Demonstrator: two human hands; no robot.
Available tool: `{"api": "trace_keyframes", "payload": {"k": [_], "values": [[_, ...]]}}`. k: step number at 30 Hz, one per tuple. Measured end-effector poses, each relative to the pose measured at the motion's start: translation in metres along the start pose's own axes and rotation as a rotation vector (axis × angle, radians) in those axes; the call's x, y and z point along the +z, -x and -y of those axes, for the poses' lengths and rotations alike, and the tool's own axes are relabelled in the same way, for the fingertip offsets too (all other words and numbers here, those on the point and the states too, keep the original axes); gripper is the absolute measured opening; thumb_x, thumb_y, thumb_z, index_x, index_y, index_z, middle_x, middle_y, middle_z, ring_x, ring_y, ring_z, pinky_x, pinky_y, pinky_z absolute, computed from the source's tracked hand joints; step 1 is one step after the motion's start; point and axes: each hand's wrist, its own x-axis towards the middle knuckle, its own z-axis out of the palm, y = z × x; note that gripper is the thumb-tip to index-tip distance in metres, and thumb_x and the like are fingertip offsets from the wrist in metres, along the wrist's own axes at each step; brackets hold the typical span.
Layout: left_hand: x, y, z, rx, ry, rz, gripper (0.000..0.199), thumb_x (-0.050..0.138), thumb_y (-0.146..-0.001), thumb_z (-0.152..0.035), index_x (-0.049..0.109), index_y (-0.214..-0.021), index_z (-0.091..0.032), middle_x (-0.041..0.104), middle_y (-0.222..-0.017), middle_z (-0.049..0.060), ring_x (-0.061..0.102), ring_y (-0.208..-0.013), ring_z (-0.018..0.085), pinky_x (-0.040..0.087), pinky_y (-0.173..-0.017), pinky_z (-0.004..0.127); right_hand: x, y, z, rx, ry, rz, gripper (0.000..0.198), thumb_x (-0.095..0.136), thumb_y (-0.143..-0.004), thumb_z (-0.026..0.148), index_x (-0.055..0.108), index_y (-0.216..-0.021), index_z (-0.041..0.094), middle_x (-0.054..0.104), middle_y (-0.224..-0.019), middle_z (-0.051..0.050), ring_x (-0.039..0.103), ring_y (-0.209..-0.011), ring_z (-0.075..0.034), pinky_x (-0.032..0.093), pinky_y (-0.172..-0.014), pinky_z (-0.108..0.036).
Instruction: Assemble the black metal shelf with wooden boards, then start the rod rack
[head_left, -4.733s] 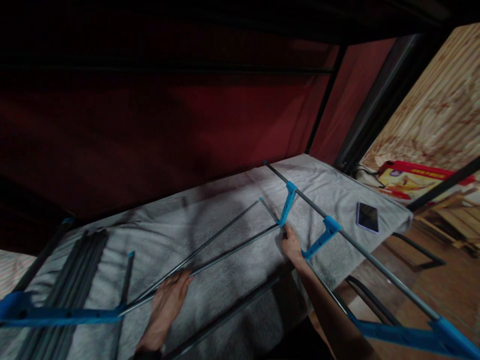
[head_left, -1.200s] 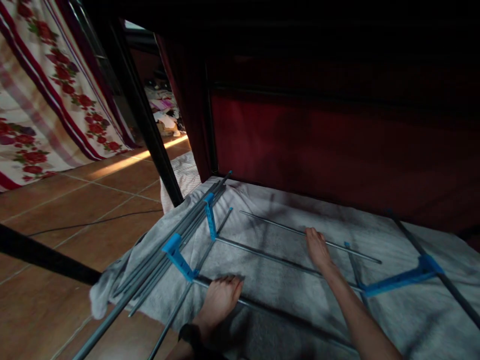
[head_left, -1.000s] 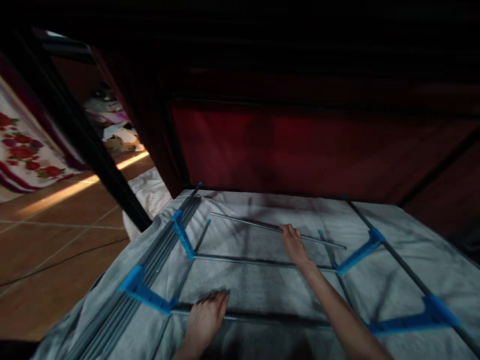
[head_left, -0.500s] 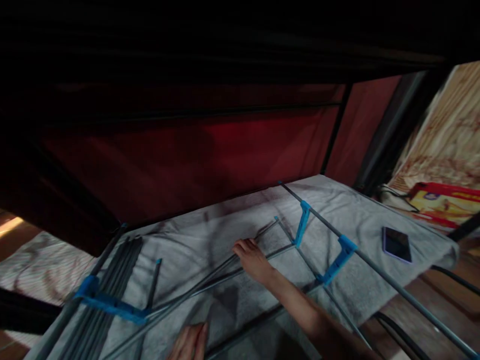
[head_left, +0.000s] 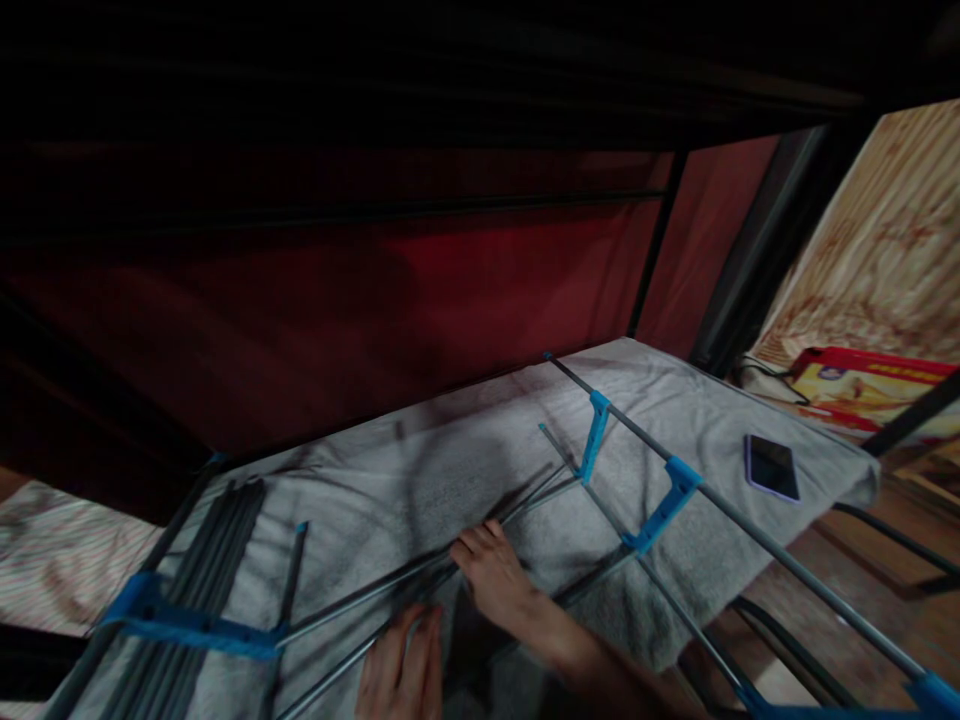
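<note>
My right hand (head_left: 495,582) is closed around a loose grey metal tube (head_left: 330,668), where it crosses the rack's grey crossbar (head_left: 360,597). Closer to me, my left hand (head_left: 403,662) has its fingers bent over the same loose tube. Its fingertips are partly hidden. The crossbar runs from a blue plastic bracket (head_left: 191,628) on the left to a blue bracket (head_left: 595,437) on the right. Another blue bracket (head_left: 664,508) joins the right-hand tubes closer to me.
Several grey tubes (head_left: 199,575) lie side by side under the left bracket. A phone (head_left: 772,467) rests on the grey cloth (head_left: 720,440) to the right. Beyond it is a red and yellow box (head_left: 862,390). A dark red panel (head_left: 450,290) rises behind the cloth.
My left hand has moved forward and right, closer to my right hand. The loose tube has slid right and towards me at its left end. The view has shifted slightly right.
</note>
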Motion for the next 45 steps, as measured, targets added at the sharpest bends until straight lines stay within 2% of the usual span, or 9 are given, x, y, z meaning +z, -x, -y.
{"api": "trace_keyframes", "payload": {"k": [6,11,14,17,21,26,30,36,45], "values": [[0.006,-0.010,0.013,-0.049,-0.100,0.006,0.038,0.040,-0.096,-0.035,0.062,-0.125,-0.024,0.068,-0.123,0.011,0.066,-0.105,0.026,0.054,-0.081,0.039,-0.006,0.004,0.003,-0.003,0.005,-0.013,0.015,0.054,-0.087,0.009,0.064,-0.093,0.018,0.066,-0.094,-0.004,0.056,-0.096,-0.020,0.039,-0.093,-0.034],[0.009,-0.016,0.018,-0.054,-0.096,0.030,0.037,0.035,-0.098,-0.030,0.065,-0.119,-0.023,0.074,-0.112,0.007,0.070,-0.096,0.023,0.057,-0.077,0.038,-0.023,0.002,0.001,-0.041,0.022,-0.014,0.013,0.054,-0.089,0.011,0.064,-0.093,0.019,0.066,-0.093,-0.004,0.056,-0.094,-0.019,0.040,-0.093,-0.034],[0.010,-0.016,0.021,-0.108,-0.038,0.037,0.036,0.036,-0.098,-0.030,0.065,-0.118,-0.021,0.075,-0.105,0.006,0.072,-0.085,0.022,0.059,-0.070,0.036,-0.032,0.001,-0.001,-0.084,0.036,-0.050,0.014,0.054,-0.090,0.011,0.065,-0.094,0.019,0.066,-0.095,-0.004,0.056,-0.095,-0.019,0.038,-0.100,-0.037],[0.009,-0.018,0.021,-0.156,0.027,0.033,0.035,0.037,-0.098,-0.031,0.065,-0.119,-0.025,0.076,-0.102,0.005,0.073,-0.086,0.022,0.061,-0.073,0.035,-0.040,0.001,-0.004,-0.098,0.026,-0.166,0.017,0.054,-0.090,0.011,0.065,-0.099,0.020,0.066,-0.112,-0.004,0.055,-0.108,-0.019,0.028,-0.114,-0.043],[0.006,-0.026,0.018,-0.141,0.042,0.005,0.036,0.037,-0.098,-0.034,0.063,-0.122,-0.024,0.075,-0.107,0.006,0.073,-0.089,0.022,0.061,-0.073,0.033,-0.048,0.003,-0.015,-0.032,0.018,-0.295,0.022,0.054,-0.091,0.012,0.065,-0.106,0.023,0.064,-0.120,-0.005,0.049,-0.121,-0.022,0.019,-0.119,-0.052],[0.003,-0.041,0.013,-0.120,0.004,-0.001,0.036,0.037,-0.100,-0.035,0.064,-0.118,-0.020,0.076,-0.102,0.007,0.073,-0.085,0.020,0.059,-0.072,0.030,-0.054,0.004,-0.036,0.079,0.020,-0.348,0.025,0.054,-0.088,0.008,0.066,-0.103,0.024,0.065,-0.116,-0.004,0.051,-0.120,-0.022,0.015,-0.119,-0.058],[0.000,-0.053,0.006,-0.118,0.006,-0.004,0.038,0.033,-0.101,-0.035,0.063,-0.119,-0.019,0.075,-0.101,0.007,0.073,-0.085,0.020,0.058,-0.073,0.030,-0.059,0.004,-0.046,0.090,-0.018,-0.403,0.028,0.052,-0.087,0.006,0.067,-0.103,0.024,0.066,-0.113,-0.005,0.051,-0.120,-0.023,0.012,-0.119,-0.058],[-0.003,-0.065,-0.001,-0.144,0.044,0.038,0.039,0.033,-0.102,-0.036,0.063,-0.119,-0.019,0.075,-0.099,0.007,0.072,-0.083,0.020,0.057,-0.071,0.030,-0.069,0.004,-0.050,0.109,-0.042,-0.430,0.027,0.052,-0.087,0.006,0.067,-0.101,0.023,0.066,-0.113,-0.005,0.052,-0.119,-0.022,0.010,-0.119,-0.056],[-0.004,-0.074,0.000,-0.113,0.039,-0.005,0.037,0.033,-0.102,-0.034,0.062,-0.117,-0.018,0.074,-0.097,0.006,0.071,-0.081,0.020,0.055,-0.070,0.030,-0.074,0.000,-0.054,0.106,-0.041,-0.434,0.026,0.052,-0.088,0.008,0.068,-0.101,0.024,0.066,-0.113,-0.005,0.052,-0.118,-0.022,0.007,-0.120,-0.056]]}}
